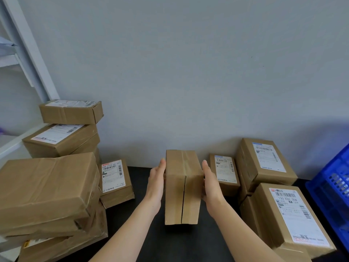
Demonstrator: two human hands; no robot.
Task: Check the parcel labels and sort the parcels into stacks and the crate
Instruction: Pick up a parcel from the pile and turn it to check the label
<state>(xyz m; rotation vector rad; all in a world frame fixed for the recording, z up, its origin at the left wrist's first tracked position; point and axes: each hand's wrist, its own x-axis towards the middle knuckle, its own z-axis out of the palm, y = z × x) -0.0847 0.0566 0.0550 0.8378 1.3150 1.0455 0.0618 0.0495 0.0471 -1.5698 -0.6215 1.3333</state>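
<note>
Cardboard parcel (pixel 182 186) centre of dark table (pixel 188 242), pressed between 2 flat palms: left hand (pixel 156 183), right hand (pixel 210 186), fingers straight. No label showing yet. Guessing partway: left stack (pixel 51 186) and right stack (pixel 264 167) built, blue crate (pixel 332 186) contents unclear.

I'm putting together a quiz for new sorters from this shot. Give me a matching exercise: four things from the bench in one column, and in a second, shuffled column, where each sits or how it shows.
Things
1. held parcel
2. blue crate
3. parcel labelled 133 E01 308
4. parcel labelled 550 Y773

Places or states
A. far right edge of the view
B. next to the left stacks, near the wall
C. between the left hand and the right hand, no label showing
D. front right, label facing up

Pairs: 1-C, 2-A, 3-D, 4-B
</note>
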